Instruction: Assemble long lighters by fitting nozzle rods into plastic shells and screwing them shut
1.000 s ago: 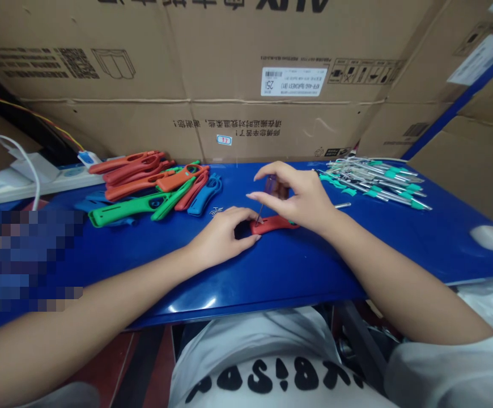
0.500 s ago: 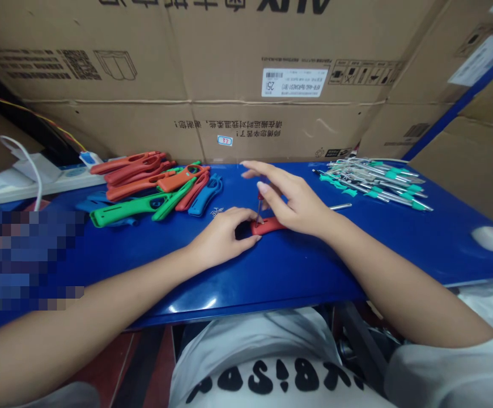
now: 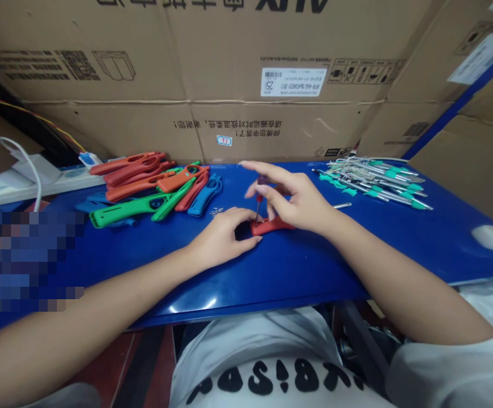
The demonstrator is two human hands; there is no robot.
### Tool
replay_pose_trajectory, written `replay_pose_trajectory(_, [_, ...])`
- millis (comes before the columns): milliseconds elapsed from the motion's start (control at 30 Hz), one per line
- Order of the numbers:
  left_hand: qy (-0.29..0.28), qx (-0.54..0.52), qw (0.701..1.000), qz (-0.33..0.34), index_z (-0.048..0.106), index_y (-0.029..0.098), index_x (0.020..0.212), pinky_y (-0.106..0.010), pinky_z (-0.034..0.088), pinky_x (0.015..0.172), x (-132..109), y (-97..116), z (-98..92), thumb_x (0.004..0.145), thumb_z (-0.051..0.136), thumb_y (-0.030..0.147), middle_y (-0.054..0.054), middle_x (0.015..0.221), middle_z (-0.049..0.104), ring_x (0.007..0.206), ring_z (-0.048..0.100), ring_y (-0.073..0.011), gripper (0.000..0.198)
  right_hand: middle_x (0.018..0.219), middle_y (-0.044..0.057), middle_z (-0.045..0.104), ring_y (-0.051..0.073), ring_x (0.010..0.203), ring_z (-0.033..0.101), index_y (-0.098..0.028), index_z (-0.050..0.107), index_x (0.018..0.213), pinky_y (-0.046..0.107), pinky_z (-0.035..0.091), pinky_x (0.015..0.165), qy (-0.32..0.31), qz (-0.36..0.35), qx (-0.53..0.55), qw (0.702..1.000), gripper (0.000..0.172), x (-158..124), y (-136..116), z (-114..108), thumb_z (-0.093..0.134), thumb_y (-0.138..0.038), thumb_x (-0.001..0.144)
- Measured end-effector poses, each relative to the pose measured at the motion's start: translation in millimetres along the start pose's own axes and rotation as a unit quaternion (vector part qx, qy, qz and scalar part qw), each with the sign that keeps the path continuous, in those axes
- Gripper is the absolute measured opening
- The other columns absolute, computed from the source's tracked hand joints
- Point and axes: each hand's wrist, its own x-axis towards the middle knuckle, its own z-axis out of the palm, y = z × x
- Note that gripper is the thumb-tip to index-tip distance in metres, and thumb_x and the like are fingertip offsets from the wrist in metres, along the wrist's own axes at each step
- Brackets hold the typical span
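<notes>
A red plastic lighter handle (image 3: 267,227) lies flat on the blue table, partly hidden under my right hand. The thumb and fingers of my left hand (image 3: 225,235) close round its left end. My right hand (image 3: 295,198) holds a small screwdriver (image 3: 258,205) by its dark red handle, thumb on one side and fingers round the other. The screwdriver stands nearly upright, its tip at the left end of the red handle. A thin silver tube (image 3: 342,205) shows to the right, beyond my right wrist.
Several red, orange, green and blue lighter handles (image 3: 144,181) are heaped at the back left. Several silver tubes with green pieces (image 3: 378,184) lie at the back right. A large cardboard box (image 3: 229,68) walls off the back. A white power strip (image 3: 66,181) sits at left.
My right hand's fingers have shifted and lifted slightly around the screwdriver, so more of its handle shows. My left hand and the red lighter handle stay in place.
</notes>
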Motion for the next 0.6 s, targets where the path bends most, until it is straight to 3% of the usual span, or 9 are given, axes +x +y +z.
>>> replay_pose_trajectory(133, [-0.012,-0.011,1.0,0.007,0.066,0.019,0.121,-0.037,0.051,0.101,0.0,1.2,0.1,0.087,0.072,0.027,-0.006,0.12,0.074,0.111,0.069,-0.0228,0.036,0.098,0.006,0.078,0.014,0.073,0.069,-0.018,0.071,0.119,0.026,0.054,0.075,0.057,-0.015,-0.115,0.992,0.034,-1.0,-0.4,-1.5,0.064,-0.042,0.096])
replay_pose_trajectory(267, [-0.008,-0.003,1.0,-0.002,0.067,0.017,0.12,-0.039,0.053,0.097,0.4,0.7,0.8,0.088,0.07,0.024,-0.009,0.119,0.074,0.109,0.07,-0.0251,0.033,0.12,0.005,0.075,0.01,0.069,0.069,-0.022,0.057,0.142,0.025,0.056,0.074,0.012,-0.007,-0.029,0.999,0.041,-0.7,-3.6,0.2,0.04,-0.031,0.106])
replay_pose_trajectory(333, [-0.009,-0.001,1.0,0.0,0.067,0.017,0.12,-0.039,0.052,0.097,0.9,0.3,0.9,0.088,0.069,0.022,-0.008,0.119,0.075,0.109,0.07,-0.0253,0.032,0.117,0.004,0.076,0.009,0.064,0.068,-0.022,0.057,0.142,0.023,0.056,0.07,0.005,0.0,0.01,1.0,0.04,-0.5,-3.5,1.1,0.04,-0.03,0.106])
replay_pose_trajectory(500, [-0.014,0.004,1.0,0.015,0.066,0.019,0.125,-0.04,0.05,0.102,0.8,-0.4,1.2,0.091,0.067,0.022,-0.006,0.125,0.073,0.115,0.067,-0.0244,0.035,0.096,0.006,0.078,0.013,0.067,0.068,-0.018,0.074,0.107,0.026,0.054,0.071,0.082,-0.03,-0.108,0.99,0.028,-0.8,-0.9,0.0,0.065,-0.041,0.095])
replay_pose_trajectory(600, [-0.008,0.006,1.0,0.019,0.066,0.018,0.123,-0.04,0.051,0.101,0.6,-0.6,1.7,0.09,0.067,0.022,-0.006,0.124,0.073,0.114,0.068,-0.0242,0.033,0.113,0.008,0.076,0.012,0.071,0.069,-0.019,0.068,0.124,0.026,0.056,0.073,0.043,-0.023,-0.063,0.997,0.033,-0.8,-2.1,0.9,0.052,-0.038,0.102])
